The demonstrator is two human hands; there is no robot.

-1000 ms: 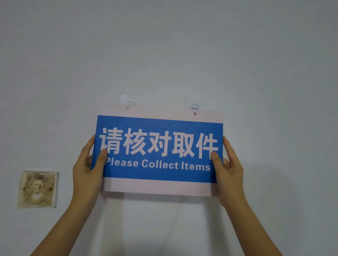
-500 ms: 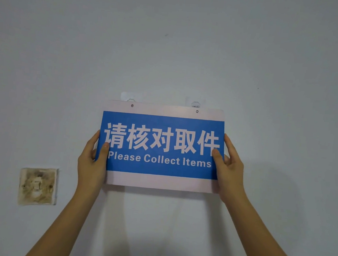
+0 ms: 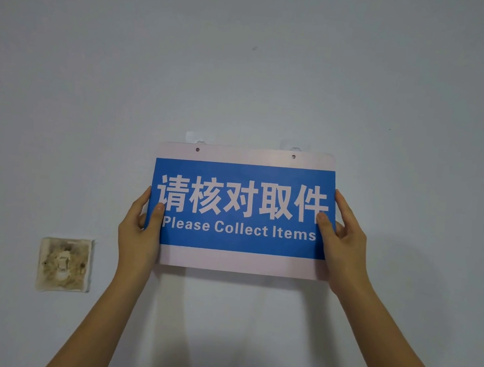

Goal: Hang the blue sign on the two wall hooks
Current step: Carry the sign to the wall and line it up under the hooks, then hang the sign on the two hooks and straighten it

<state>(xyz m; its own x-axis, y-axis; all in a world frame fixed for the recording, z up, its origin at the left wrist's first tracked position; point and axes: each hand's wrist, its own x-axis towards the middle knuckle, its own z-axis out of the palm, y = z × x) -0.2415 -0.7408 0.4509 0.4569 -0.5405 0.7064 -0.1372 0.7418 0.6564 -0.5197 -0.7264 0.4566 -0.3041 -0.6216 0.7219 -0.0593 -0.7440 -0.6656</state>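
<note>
The blue sign (image 3: 239, 242) is a pale board with a blue panel reading "Please Collect Items". I hold it flat against the wall, my left hand (image 3: 139, 232) gripping its left edge and my right hand (image 3: 344, 248) its right edge. Two small holes sit near its top edge. Just above them the left hook (image 3: 200, 139) and right hook (image 3: 294, 147), clear adhesive ones, poke out over the sign's top edge. The holes lie slightly below the hook tips. The sign tilts a little, right side higher.
A stained, worn wall plate (image 3: 64, 264) sits on the wall to the lower left of the sign. The wall (image 3: 247, 64) around it is plain pale grey.
The sign has risen a little toward the hooks and shifted slightly right. Both hands keep the same grip on its edges.
</note>
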